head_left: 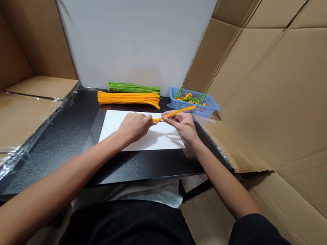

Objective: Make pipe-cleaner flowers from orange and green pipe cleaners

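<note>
Above the far right corner of a white sheet (160,141), an orange stem (180,111) is pinched by the left hand (135,126) and right hand (186,128). A blue basket (203,111) is set by the bench (145,165) corner beyond.

"What's on the table (49,143)?"
"A sheet (154,141), with a single strand (182,111) above it, running from the left hand (136,125) past the right hand (185,127)."
"And behind the sheet?"
"The front bundle (129,97), then the rear bundle (134,87), then the wall (141,30)."
"To the right?"
"A basket (204,111) at the rear, beyond the right hand, with small pieces (189,96) in it."
"And the sides?"
"Cardboard panels (286,89), left and right of the table."
</note>
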Action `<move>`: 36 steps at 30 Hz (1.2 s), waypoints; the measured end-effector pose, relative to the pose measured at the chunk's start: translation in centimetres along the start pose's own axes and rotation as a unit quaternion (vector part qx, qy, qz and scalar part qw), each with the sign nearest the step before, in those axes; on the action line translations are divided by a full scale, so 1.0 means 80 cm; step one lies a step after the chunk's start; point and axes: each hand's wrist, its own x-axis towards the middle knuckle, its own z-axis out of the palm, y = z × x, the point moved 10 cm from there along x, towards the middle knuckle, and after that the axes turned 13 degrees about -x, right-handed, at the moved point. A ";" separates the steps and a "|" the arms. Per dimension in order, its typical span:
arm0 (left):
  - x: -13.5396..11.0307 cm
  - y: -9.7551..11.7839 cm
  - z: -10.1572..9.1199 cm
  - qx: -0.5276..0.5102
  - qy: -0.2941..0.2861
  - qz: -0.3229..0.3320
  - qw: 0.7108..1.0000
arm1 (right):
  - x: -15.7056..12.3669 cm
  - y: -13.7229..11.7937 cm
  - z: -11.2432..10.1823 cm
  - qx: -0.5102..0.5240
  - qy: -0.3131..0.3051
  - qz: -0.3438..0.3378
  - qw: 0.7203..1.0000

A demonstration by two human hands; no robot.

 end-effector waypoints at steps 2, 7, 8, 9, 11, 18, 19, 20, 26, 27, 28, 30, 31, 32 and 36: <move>0.000 -0.003 -0.002 0.007 0.004 -0.015 1.000 | 0.000 -0.004 -0.004 -0.032 0.017 -0.020 0.999; -0.002 -0.010 -0.014 -0.005 0.031 -0.067 0.997 | -0.002 0.000 0.001 0.030 0.020 -0.001 0.999; -0.002 -0.010 -0.015 -0.011 0.033 -0.078 0.996 | -0.002 -0.002 0.002 0.050 0.020 -0.001 0.999; -0.002 -0.011 -0.017 -0.017 0.033 -0.089 0.995 | -0.003 -0.004 0.003 0.069 0.021 -0.002 0.997; -0.003 -0.013 -0.018 -0.031 0.035 -0.112 0.993 | -0.005 -0.007 0.004 0.097 0.022 -0.002 0.995; -0.005 -0.023 -0.021 -0.108 0.062 -0.162 0.979 | -0.006 0.004 0.006 0.100 0.025 0.055 0.993; -0.006 -0.023 -0.021 -0.127 0.066 -0.165 0.976 | -0.005 0.009 0.007 0.116 0.024 0.076 0.990; -0.006 -0.023 -0.023 -0.148 0.071 -0.166 0.972 | -0.005 0.016 0.009 0.138 0.023 0.102 0.985; -0.002 -0.009 -0.027 -0.272 0.096 -0.090 0.953 | -0.008 0.050 0.030 0.257 -0.029 0.240 0.936; 0.000 -0.006 -0.027 -0.284 0.090 -0.059 0.953 | -0.009 0.052 0.033 0.262 -0.042 0.248 0.932; 0.001 -0.001 -0.028 -0.289 0.079 -0.023 0.954 | -0.009 0.053 0.034 0.265 -0.054 0.252 0.929; 0.001 0.007 -0.028 -0.270 0.048 0.047 0.961 | -0.010 0.051 0.037 0.259 -0.075 0.250 0.930; 0.000 0.011 -0.028 -0.243 0.032 0.077 0.966 | -0.011 0.049 0.038 0.248 -0.088 0.243 0.934; -0.001 0.012 -0.028 -0.209 0.020 0.099 0.973 | -0.011 0.046 0.039 0.233 -0.100 0.232 0.939; -0.007 0.018 -0.025 -0.088 -0.020 0.143 0.986 | -0.009 0.030 0.037 0.138 -0.120 0.157 0.970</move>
